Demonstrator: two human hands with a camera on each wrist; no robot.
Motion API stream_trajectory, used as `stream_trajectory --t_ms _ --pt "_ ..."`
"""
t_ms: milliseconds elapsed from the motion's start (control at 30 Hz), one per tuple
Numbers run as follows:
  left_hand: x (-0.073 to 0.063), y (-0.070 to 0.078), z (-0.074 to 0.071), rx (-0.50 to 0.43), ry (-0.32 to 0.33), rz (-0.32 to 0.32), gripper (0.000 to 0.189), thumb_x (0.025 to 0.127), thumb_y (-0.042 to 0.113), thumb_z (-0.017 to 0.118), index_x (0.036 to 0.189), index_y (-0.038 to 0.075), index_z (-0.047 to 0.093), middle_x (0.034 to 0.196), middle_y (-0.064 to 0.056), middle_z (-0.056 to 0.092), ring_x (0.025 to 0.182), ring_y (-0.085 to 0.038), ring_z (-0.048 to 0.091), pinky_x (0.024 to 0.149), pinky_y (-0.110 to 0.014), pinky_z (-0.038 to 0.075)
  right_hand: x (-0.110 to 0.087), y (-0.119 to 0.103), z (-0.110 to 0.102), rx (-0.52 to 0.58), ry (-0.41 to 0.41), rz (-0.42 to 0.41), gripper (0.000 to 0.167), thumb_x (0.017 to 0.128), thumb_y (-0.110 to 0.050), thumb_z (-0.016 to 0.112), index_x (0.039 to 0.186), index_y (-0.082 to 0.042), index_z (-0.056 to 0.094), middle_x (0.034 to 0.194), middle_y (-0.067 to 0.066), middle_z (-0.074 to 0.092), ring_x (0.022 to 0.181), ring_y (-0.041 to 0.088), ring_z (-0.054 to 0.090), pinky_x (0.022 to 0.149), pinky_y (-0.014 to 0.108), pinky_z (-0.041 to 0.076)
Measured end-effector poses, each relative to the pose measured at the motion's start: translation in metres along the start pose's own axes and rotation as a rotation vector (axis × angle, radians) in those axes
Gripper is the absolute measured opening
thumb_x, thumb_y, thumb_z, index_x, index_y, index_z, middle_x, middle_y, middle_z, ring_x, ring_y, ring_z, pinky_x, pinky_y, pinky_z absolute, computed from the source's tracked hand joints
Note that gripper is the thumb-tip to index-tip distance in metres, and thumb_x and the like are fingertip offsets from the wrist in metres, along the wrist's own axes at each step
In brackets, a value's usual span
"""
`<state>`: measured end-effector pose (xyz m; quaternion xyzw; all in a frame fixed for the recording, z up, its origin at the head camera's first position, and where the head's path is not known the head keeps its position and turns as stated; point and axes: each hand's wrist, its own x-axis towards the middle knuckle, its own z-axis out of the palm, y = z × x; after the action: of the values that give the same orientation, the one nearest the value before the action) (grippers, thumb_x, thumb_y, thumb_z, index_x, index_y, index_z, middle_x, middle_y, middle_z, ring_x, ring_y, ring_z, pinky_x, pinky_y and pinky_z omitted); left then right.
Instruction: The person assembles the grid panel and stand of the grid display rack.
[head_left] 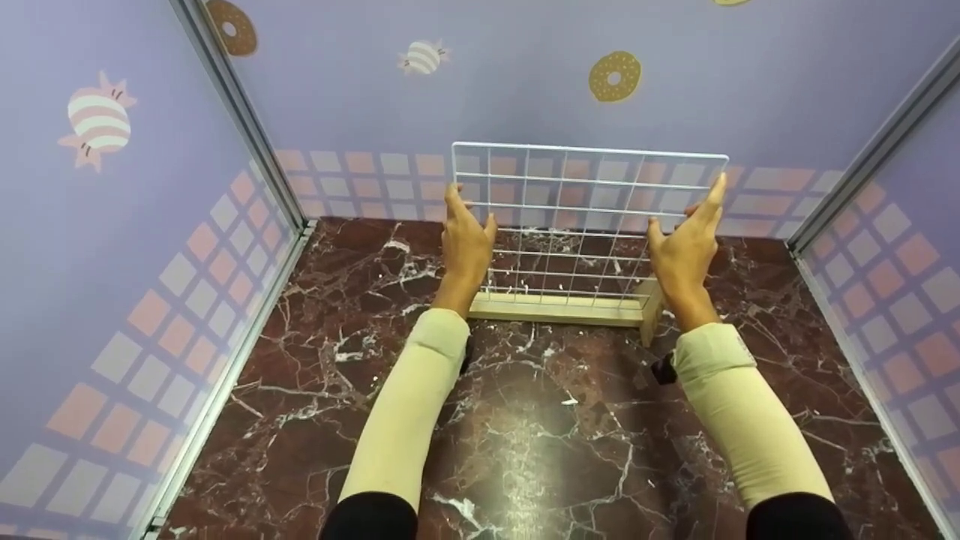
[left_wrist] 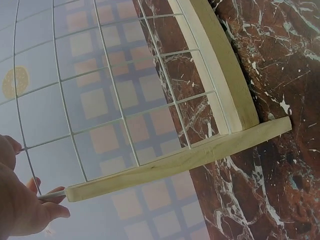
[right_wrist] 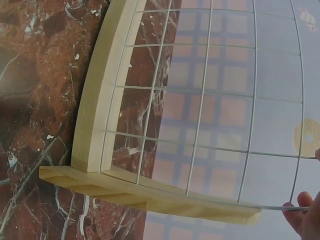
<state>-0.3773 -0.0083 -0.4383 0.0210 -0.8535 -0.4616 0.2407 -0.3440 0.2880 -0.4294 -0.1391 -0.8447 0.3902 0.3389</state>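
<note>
A white wire grid panel stands tilted in a pale wooden frame, between my two hands. Its lower edge meets the wooden crossbar, and at each end of that bar is a short wooden side piece. My left hand grips the panel's left edge, and in the left wrist view the fingertips curl round the wire just past the end of the left side piece. On the opposite edge, my right hand pinches the wire beyond the right side piece.
Dark red marbled floor with white veins lies under the frame. Purple panels printed with sweets and squares enclose it at the back, left and right. Metal strips run along their joins.
</note>
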Motion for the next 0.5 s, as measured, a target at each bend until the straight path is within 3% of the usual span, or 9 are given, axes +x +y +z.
stream_trajectory --t_ms 233,300,400,500 --pt "0.009 0.003 -0.003 0.055 -0.021 -0.034 0.069 0.093 0.023 0.073 0.148 0.016 0.031 0.128 -0.012 0.067 0.096 -0.036 0.070 0.079 -0.044 0.060 0.008 -0.002 0.002 0.009 -0.051 0.008 0.111 0.089 -0.017 0.075 0.164 -0.030 -0.006 0.133 0.012 0.051 0.093 0.029 0.057 0.085 0.039 0.057" --pt "0.009 0.002 -0.006 0.101 -0.053 -0.048 0.071 0.093 0.027 0.074 0.149 0.018 0.030 0.132 -0.011 0.067 0.101 -0.037 0.070 0.088 -0.047 0.059 0.006 0.002 0.001 0.017 -0.070 -0.001 0.112 0.089 -0.017 0.076 0.164 -0.029 -0.006 0.132 0.013 0.051 0.096 0.029 0.058 0.085 0.039 0.056" --pt "0.009 0.001 -0.013 0.169 -0.128 -0.041 0.077 0.093 0.034 0.073 0.152 0.019 0.026 0.147 -0.010 0.058 0.114 -0.038 0.068 0.116 -0.059 0.040 0.004 0.010 -0.001 0.024 -0.096 -0.030 0.111 0.089 -0.017 0.076 0.164 -0.025 -0.005 0.127 0.014 0.052 0.100 0.030 0.060 0.085 0.040 0.056" --pt "0.009 0.000 -0.021 0.231 -0.194 0.003 0.082 0.094 0.039 0.071 0.156 0.018 0.022 0.160 -0.009 0.045 0.132 -0.036 0.060 0.123 -0.071 0.009 0.004 0.018 -0.006 0.034 -0.114 -0.080 0.108 0.090 -0.020 0.075 0.164 -0.020 -0.003 0.126 0.017 0.053 0.104 0.033 0.060 0.086 0.044 0.055"
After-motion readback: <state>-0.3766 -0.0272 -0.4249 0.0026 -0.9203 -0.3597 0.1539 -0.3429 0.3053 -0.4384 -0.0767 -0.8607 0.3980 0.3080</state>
